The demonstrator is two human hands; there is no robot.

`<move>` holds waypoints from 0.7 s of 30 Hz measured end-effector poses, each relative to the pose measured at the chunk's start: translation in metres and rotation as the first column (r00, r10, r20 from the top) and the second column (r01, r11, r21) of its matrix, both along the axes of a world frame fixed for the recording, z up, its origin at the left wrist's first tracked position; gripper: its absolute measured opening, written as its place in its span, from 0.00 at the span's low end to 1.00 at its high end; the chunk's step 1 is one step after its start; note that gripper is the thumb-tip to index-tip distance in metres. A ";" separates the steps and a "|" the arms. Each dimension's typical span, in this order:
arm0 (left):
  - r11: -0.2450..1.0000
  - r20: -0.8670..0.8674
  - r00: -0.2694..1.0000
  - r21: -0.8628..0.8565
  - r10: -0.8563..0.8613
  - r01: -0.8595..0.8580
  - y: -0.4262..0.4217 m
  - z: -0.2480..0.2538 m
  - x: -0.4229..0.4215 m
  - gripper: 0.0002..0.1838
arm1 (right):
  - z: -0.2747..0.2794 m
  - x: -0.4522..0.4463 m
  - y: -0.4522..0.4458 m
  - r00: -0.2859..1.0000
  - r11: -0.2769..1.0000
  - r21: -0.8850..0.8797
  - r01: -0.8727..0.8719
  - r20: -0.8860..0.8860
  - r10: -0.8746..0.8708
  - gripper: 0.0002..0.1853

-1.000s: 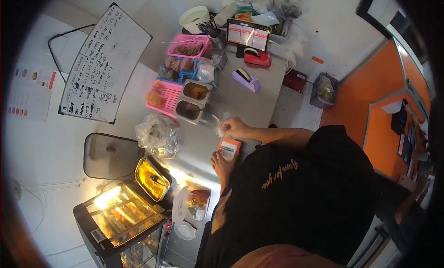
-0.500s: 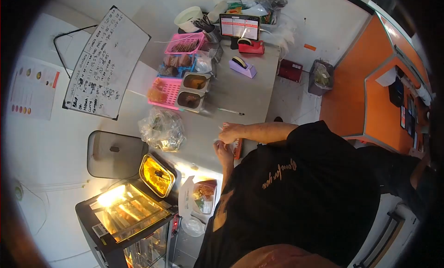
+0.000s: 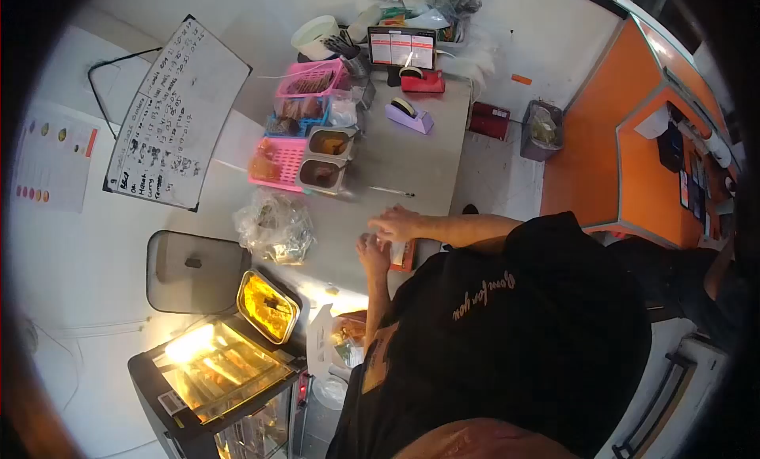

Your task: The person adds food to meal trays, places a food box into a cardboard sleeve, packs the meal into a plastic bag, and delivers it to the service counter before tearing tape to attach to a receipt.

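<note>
My left hand (image 3: 374, 253) is over the grey table, its fingers bent and close together beneath the right one. My right hand (image 3: 396, 222) reaches in from the right, fingers curved down beside the left fingertips. Both look closed, and anything between their fingers is too small or hidden to make out. Just under and beside the hands lies an orange and white box (image 3: 404, 255), partly covered by them. A pen (image 3: 391, 191) rests on the table beyond my right hand. To the left of the hands sits a bundle of clear plastic bags (image 3: 277, 228).
Metal food containers (image 3: 322, 175) stand by pink baskets (image 3: 279, 159). Farther back are a purple tape dispenser (image 3: 409, 117), a red tape dispenser (image 3: 422, 81) and a tablet (image 3: 401, 49). A yellow food tray (image 3: 267, 307), an opened takeaway box (image 3: 321, 336) and a lit warmer cabinet (image 3: 218, 372) are near-left.
My hands have moved slightly apart from their tight pinch, the left shifting left and the right spreading its fingers more. My left forearm now covers part of the takeaway box.
</note>
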State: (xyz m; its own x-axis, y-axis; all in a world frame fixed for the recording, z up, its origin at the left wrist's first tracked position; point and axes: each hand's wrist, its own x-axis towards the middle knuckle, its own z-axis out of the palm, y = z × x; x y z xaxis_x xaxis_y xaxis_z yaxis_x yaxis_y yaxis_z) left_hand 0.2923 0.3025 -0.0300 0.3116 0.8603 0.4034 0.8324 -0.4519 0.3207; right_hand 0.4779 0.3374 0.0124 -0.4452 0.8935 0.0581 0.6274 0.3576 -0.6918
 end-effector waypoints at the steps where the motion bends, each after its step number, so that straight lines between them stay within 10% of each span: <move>1: 0.973 0.143 0.989 -0.232 0.047 -0.012 -0.001 -0.003 -0.004 0.23 | 0.001 0.012 0.000 0.990 0.993 0.075 0.090 -0.117 -0.081 0.17; 3: 0.770 0.368 0.905 -0.633 0.215 0.074 0.000 -0.013 -0.014 0.28 | -0.003 0.036 -0.002 0.956 0.966 0.102 0.238 -0.197 -0.215 0.16; 7: 0.635 0.249 0.790 -0.741 0.561 -0.217 -0.029 -0.028 -0.011 0.34 | -0.046 0.097 -0.010 0.864 0.866 0.172 0.470 -0.291 -0.411 0.16; 9: 0.658 0.383 0.645 -0.708 0.661 -0.255 -0.053 -0.035 -0.001 0.38 | -0.063 0.132 -0.023 0.787 0.819 0.092 0.567 -0.354 -0.505 0.16; 11: 0.771 0.276 0.723 -0.305 0.633 -0.558 -0.066 -0.080 0.000 0.39 | -0.075 0.160 -0.044 0.703 0.770 -0.063 0.635 -0.366 -0.610 0.17; 15: 0.495 -0.117 0.503 -0.097 0.856 -0.864 -0.056 -0.059 0.040 0.37 | -0.085 0.225 -0.070 0.480 0.524 -0.046 0.850 -0.339 -0.809 0.20; 16: 0.547 -0.025 0.574 -0.274 0.818 -0.791 -0.057 -0.004 0.056 0.36 | -0.084 0.240 -0.078 0.401 0.440 -0.026 0.898 -0.362 -0.841 0.22; 21: 0.910 0.233 0.880 -0.072 0.413 -0.408 -0.015 0.030 0.093 0.31 | -0.073 0.343 -0.097 -0.049 -0.030 -0.049 0.998 -0.449 -0.892 0.26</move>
State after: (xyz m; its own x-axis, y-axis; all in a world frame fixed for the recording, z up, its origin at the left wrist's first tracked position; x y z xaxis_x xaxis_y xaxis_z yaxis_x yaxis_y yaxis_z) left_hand 0.3857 0.2876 -0.0004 -0.1742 0.8991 0.4015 0.8397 -0.0773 0.5374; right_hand 0.8206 0.2402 -0.0607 0.9155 0.3441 0.2085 0.3058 -0.2584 -0.9164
